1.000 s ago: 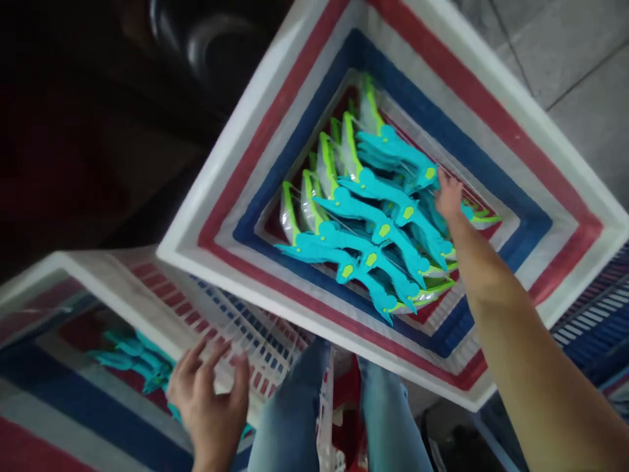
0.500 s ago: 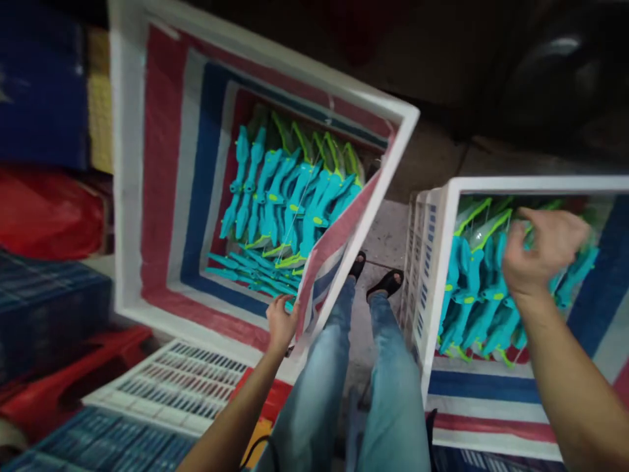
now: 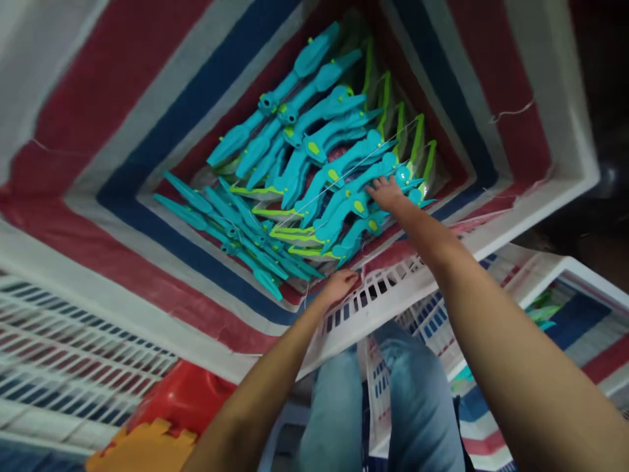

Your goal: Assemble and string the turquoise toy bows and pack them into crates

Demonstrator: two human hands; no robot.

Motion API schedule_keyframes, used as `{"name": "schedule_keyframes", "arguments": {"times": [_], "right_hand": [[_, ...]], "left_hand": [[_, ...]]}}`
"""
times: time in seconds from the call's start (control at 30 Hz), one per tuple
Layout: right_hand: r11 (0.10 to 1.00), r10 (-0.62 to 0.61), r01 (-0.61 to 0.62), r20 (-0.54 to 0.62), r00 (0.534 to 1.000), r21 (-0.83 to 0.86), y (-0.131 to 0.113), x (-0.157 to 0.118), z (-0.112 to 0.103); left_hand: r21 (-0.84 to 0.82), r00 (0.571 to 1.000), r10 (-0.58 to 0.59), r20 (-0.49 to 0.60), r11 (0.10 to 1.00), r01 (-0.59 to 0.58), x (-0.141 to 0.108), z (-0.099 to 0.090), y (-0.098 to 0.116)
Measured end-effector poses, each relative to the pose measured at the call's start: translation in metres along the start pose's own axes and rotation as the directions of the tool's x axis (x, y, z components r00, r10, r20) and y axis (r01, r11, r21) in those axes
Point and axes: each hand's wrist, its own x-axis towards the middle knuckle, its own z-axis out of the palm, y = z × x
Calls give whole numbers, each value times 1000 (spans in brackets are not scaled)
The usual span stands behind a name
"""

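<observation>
Several turquoise toy bows (image 3: 339, 177) with lime-green tips and white strings lie in a row inside a large white crate (image 3: 565, 151). More bows (image 3: 230, 229) are stacked flatter along its left side. My right hand (image 3: 386, 193) rests on the bows at the near right end, fingers spread. Low on the crate's near wall, my left hand (image 3: 340, 287) has its fingers closed at the edge of the red, white and blue striped lining (image 3: 393, 254); the fingertips are partly hidden. The slotted wall shows bare beside it.
A second lined white crate (image 3: 574, 262) stands at the right, with some turquoise and green pieces inside. At lower left are a white slotted crate (image 3: 63, 354), a red plastic object (image 3: 184, 393) and a yellow foam mat piece (image 3: 142, 449). My legs (image 3: 334, 406) stand against the near wall.
My right hand has left the right-hand crate and reached into the left one, onto the bows. My left hand is lower along the near wall, where the lining is pushed down. The view has moved closer.
</observation>
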Motion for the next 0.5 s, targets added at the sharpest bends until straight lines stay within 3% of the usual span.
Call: {"name": "schedule_keyframes", "arguments": {"times": [0.1,0.17,0.27,0.33,0.4,0.43,0.5], "right_hand": [[999,-16,15,-26,1000,-35,-2,6,17],[997,-61,61,7,998,-40,0,2,23],[990,-117,124,109,987,-62,-1,-8,32],[983,-140,156,158,977,-97,-5,-13,40],[974,-163,186,166,973,-132,-8,-13,48],[970,-170,193,158,973,-145,-10,-12,52],[967,-172,196,149,974,-161,-10,-8,57]], "left_hand": [[-30,1000,-15,-24,999,15,-5,9,-9],[-31,993,-42,-112,999,39,-1,-6,-12],[2,937,-65,-342,998,70,20,-52,-11],[83,840,-6,-542,995,61,45,-89,-5],[192,745,107,-659,981,29,80,-121,5],[232,728,150,-669,973,13,100,-134,10],[252,752,150,-641,967,22,140,-148,20]]}}
